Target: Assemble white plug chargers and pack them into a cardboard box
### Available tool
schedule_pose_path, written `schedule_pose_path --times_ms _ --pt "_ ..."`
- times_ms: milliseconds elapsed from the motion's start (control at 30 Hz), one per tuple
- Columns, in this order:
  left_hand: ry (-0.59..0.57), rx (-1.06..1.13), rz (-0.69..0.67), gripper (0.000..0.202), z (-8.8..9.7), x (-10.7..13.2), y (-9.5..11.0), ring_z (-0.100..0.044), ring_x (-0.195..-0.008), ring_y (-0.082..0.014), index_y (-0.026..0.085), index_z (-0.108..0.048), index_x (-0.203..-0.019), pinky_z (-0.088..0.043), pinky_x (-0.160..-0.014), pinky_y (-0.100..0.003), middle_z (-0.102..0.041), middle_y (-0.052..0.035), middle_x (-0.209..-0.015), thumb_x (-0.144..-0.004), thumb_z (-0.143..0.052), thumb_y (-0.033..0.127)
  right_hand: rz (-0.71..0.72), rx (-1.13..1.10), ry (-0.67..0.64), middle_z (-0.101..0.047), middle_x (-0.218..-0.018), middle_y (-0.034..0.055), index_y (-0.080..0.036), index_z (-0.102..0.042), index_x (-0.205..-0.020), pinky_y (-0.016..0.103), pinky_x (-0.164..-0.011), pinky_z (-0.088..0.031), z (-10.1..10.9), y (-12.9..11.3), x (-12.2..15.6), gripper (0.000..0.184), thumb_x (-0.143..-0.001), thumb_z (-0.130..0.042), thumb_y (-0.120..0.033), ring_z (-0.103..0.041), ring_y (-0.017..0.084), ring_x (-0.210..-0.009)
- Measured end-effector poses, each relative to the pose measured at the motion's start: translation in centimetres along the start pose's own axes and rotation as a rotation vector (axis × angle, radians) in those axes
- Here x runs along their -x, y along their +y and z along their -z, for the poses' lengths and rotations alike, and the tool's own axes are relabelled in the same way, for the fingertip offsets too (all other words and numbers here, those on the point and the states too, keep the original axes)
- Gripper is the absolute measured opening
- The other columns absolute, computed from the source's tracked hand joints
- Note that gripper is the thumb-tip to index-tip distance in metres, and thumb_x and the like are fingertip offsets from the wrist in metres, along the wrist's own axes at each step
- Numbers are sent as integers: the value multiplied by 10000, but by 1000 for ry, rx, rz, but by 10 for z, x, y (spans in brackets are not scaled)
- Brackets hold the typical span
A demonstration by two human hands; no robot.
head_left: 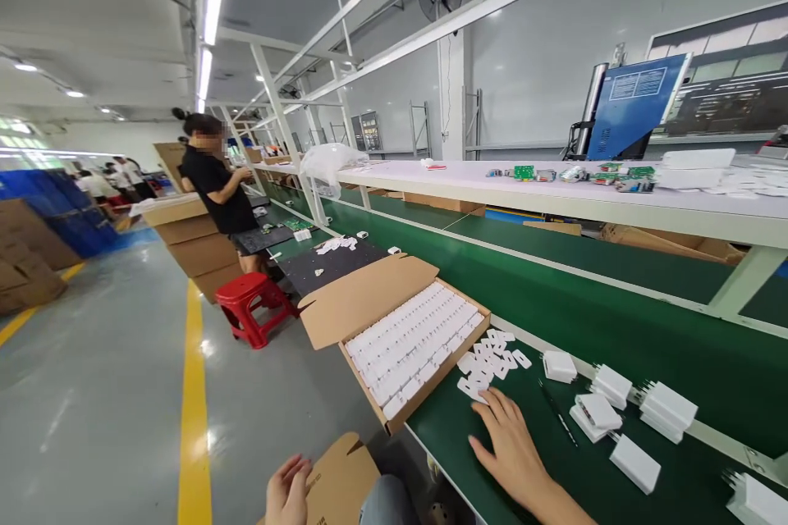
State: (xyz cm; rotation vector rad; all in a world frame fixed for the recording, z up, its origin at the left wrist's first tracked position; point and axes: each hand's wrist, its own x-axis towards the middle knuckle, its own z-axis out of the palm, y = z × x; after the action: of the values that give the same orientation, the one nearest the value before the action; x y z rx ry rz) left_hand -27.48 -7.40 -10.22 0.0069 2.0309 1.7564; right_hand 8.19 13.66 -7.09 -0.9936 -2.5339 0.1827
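Observation:
My right hand (510, 443) is over the green work surface with fingers spread, its fingertips at the near edge of a loose pile of small flat white plastic pieces (486, 365). Left of the pile lies an open cardboard box (369, 295) with rows of white parts (412, 344). Low in the view, my left hand (289, 492) hangs loosely curled beside a brown cardboard piece (341, 476), with nothing visible in it. Right of my right hand are several white plug-in adapter housings (634, 463), some with pins showing. A thin black pen-like tool (559, 414) lies between.
A green conveyor belt (523, 279) runs behind the work surface, below a white shelf (431, 174) bearing circuit boards (523, 173). Farther left are a black mat (332, 262), a red stool (255, 308) and a standing person (218, 180). A blue machine (634, 111) stands at the right.

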Motion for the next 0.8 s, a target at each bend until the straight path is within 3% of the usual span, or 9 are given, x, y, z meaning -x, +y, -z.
schedule_pose_path --times_ms 100,167,333,433,533,633,700,800 --pt "-110 74 -79 395 -40 -3 12 -650 -1286 -415 256 -587 -1092 -561 -1054 -591 -693 -124 -1186 -783 -641 497 48 38 -78 -546 -1591 130 -218 -639 -1449 603 -1232 -368 -12 -3 -68 522 -988 -598 -460 -454 375 -1505" --pt "-128 120 -108 381 -62 -14 22 -693 -1210 -382 237 -595 -1098 -592 -995 -537 -701 -126 -1164 -805 -640 477 49 50 -88 -527 -1608 124 -238 -623 -1473 613 -1224 -371 -22 4 -84 518 -1016 -559 -473 -458 367 -1506" --pt "-97 290 -130 320 -85 -63 52 -709 -1124 -302 256 -542 -1083 -579 -934 -457 -680 -85 -1109 -824 -646 412 -20 76 -8 -545 -1597 95 -275 -607 -1484 598 -1197 -406 -31 33 -54 467 -1088 -413 -431 -482 329 -1495" --pt "-68 419 -86 238 -91 -98 73 -724 -1006 -242 270 -483 -1006 -563 -888 -405 -654 -38 -998 -817 -602 353 -98 54 53 -597 -1543 110 -266 -660 -1410 634 -1192 -387 -24 40 -37 457 -1058 -466 -483 -498 360 -1474" --pt "-81 526 -24 152 -97 -130 94 -712 -854 -206 267 -432 -878 -556 -832 -379 -626 -8 -882 -799 -554 313 -218 -127 109 -608 -1512 136 -244 -706 -1315 651 -1192 -362 -8 40 -48 480 -987 -546 -555 -492 393 -1459" --pt "-140 608 16 112 -104 -149 111 -667 -755 -188 259 -439 -821 -550 -806 -363 -606 9 -795 -779 -542 275 -362 -364 172 -585 -1519 155 -214 -693 -1314 591 -1224 -338 11 48 -94 603 -914 -585 -652 -466 388 -1469" --pt "-194 643 20 95 -109 -156 120 -644 -734 -189 250 -495 -843 -545 -795 -361 -619 3 -788 -762 -545 256 -420 -418 194 -543 -1560 159 -201 -628 -1408 532 -1234 -345 19 62 -137 682 -937 -526 -684 -439 357 -1495" --pt "-258 684 -6 202 -120 -157 129 -645 -774 -210 222 -571 -915 -533 -785 -367 -669 -35 -837 -716 -548 239 -558 -517 199 -572 -1526 183 -180 -606 -1435 517 -1126 -472 16 83 -198 664 -1022 -417 -663 -559 339 -1392"
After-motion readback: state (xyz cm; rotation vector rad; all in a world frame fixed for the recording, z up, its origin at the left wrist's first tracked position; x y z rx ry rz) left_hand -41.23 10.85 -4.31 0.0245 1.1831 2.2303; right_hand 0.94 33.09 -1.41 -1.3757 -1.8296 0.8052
